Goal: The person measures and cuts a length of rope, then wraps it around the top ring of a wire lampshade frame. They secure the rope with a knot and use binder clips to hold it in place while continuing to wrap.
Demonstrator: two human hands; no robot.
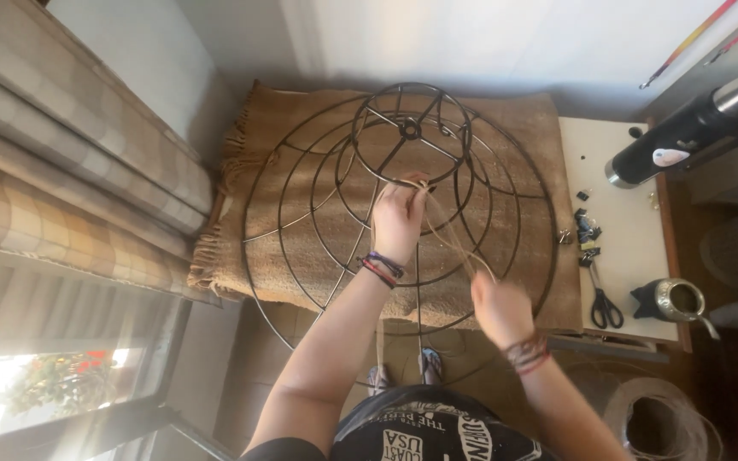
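Open gaps between the ribs of the wire frame (318, 205) at frame centre admit a hand, while the side table (634, 256) at right is obstructed by scissors (606, 306), clips (587, 232) and flask (694, 128).

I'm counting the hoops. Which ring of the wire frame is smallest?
The top ring with the hub and spokes inside, just above the left hand; every other ring circles wider around it.

Fringed brown blanket (506, 115) carries the wire frame (318, 171).
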